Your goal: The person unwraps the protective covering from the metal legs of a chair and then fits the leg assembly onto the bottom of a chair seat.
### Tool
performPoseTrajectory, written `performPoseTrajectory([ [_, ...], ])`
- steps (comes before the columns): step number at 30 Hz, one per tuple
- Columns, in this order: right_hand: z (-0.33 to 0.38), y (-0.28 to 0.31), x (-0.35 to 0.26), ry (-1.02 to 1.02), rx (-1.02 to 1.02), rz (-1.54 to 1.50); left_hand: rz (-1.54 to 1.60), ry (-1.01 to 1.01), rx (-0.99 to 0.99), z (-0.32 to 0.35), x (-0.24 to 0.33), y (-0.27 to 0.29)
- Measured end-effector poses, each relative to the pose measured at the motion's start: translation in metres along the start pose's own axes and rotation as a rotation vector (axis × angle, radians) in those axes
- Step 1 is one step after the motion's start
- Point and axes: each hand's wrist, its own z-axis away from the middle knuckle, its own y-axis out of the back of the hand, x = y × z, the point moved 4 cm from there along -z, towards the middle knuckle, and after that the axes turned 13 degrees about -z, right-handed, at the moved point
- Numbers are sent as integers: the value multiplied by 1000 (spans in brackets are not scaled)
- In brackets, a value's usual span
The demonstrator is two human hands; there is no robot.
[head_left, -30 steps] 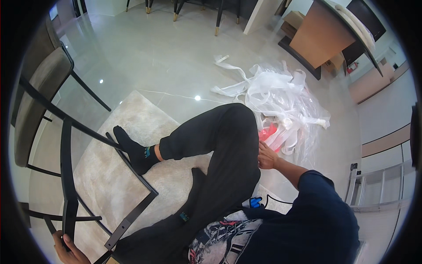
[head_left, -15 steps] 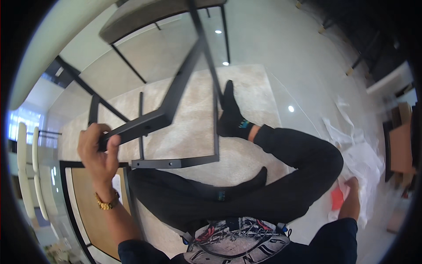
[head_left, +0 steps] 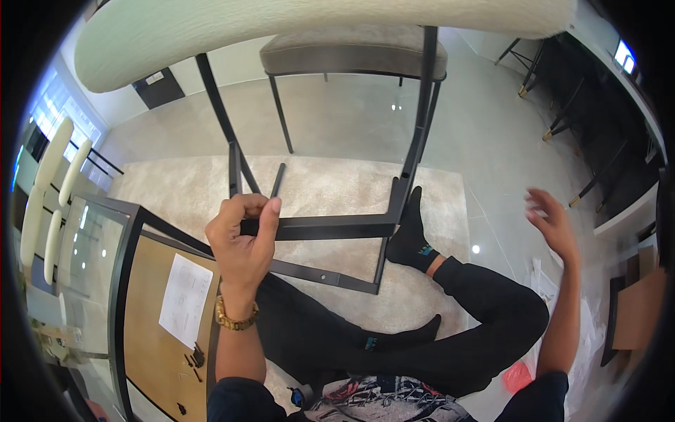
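My left hand (head_left: 242, 235) is closed round the near bar of a black metal chair frame (head_left: 334, 227), which stands tilted in front of me. A long cream padded backrest (head_left: 316, 20) tops its uprights. Below that bar lies another black metal frame piece (head_left: 322, 277) with a hole in it, over my leg and the rug; whether the two are joined I cannot tell. Out to the right, my right hand (head_left: 552, 224) is raised with its fingers apart, holding nothing.
On the left, a glass-topped, black-framed table (head_left: 130, 243) has a wooden shelf with a paper sheet (head_left: 186, 299) and loose bolts (head_left: 198, 355). A grey upholstered seat (head_left: 351, 53) stands ahead, beyond the rug (head_left: 337, 176). White plastic (head_left: 587, 330) and cardboard (head_left: 640, 309) lie right.
My left hand has moved right with the chair frame, which has turned so its cream backrest spans the top. My right hand has come up from the white plastic and opened.
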Motion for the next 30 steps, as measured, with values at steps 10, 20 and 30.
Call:
performPoseTrajectory([
  [10,-187,-197,-104,123,112,-914,1128,706,-148,20,-28,-7],
  [20,-235,-180,-99,216,384,-763,1407,586,-176,-32,-32,-47],
  [30,-344,-147,-63,305,559,-416,1398,584,-220,-114,-41,-131],
])
